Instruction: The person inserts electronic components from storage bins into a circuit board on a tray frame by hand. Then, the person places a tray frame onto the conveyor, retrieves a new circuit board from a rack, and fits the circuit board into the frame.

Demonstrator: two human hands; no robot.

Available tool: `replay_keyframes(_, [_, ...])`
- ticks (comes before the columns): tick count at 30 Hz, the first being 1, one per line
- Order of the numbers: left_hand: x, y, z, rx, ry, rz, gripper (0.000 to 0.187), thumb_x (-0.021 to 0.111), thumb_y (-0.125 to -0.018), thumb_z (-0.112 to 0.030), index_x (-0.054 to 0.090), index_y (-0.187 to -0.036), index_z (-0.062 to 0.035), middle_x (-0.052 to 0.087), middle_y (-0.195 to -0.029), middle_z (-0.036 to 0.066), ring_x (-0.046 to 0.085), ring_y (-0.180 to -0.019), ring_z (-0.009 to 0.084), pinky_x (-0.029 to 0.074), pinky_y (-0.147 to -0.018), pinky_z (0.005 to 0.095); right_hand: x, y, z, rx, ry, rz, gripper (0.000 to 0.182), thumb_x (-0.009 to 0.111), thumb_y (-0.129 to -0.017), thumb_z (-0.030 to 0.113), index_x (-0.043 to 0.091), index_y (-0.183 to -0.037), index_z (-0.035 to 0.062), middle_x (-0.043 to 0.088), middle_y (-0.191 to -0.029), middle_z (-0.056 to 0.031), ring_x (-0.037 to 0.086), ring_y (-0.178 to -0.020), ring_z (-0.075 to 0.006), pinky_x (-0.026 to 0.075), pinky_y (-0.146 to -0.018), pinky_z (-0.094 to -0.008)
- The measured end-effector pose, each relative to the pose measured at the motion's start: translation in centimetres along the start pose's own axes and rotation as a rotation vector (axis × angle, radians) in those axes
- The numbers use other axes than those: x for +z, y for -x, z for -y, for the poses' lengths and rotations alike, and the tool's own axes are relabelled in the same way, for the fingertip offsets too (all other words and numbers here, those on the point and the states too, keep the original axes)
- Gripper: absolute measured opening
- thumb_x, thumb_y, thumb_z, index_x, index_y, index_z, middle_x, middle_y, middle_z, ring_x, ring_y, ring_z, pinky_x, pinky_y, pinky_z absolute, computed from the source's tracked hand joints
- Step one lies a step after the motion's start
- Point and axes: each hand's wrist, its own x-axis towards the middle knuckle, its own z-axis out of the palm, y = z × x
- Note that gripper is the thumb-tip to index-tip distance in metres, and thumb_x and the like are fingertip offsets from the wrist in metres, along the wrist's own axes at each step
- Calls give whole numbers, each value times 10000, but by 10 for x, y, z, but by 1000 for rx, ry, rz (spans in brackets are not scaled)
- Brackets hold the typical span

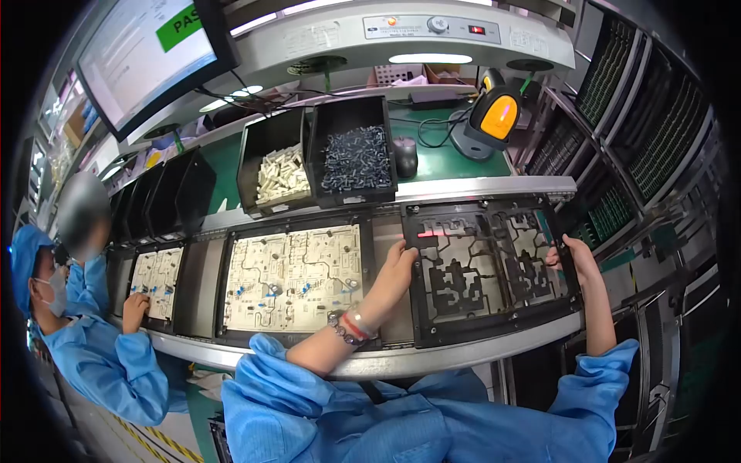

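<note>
My left hand (392, 282) grips the left edge of a black fixture frame (494, 270) with cut-out shapes, which lies on the conveyor rails at the right. At the frame's right edge, my right hand (575, 262) holds on with its fingers curled over the side. No circuit board shows in this frame. Left of my left hand, a second black frame carries pale circuit boards (293, 278) with blue and dark parts standing on them. A bracelet and a red band circle my left wrist.
Black bins hold white parts (282, 174) and dark small parts (356, 158) behind the rail. A yellow and black scanner (498, 114) stands at the back right. A co-worker (85, 316) handles boards (157, 282) at the left. A monitor (147, 58) hangs above; racks (648, 131) stand right.
</note>
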Motion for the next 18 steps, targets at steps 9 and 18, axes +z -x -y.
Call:
replay_keyframes(9, [-8, -4, 13, -56, 51, -44, 524, 464, -907, -193, 275, -1375, -54, 372, -1355, 99, 383, -1206, 156, 311, -987, 292, 9, -21, -4, 1, 26, 30, 451, 339, -968, 319, 597, -812, -17, 647, -720, -116, 645, -657, -183, 487, -552, -250])
replay_keyframes(18, [2, 47, -3, -37, 444, 77, 830, 507, -717, 194, 120, -1421, -13, 361, -1364, 123, 460, -1178, 208, 446, -906, 291, 10, 62, 11, -8, -54, -44, 393, 396, -948, 304, 583, -837, -23, 626, -690, -113, 627, -629, -209, 499, -586, -295])
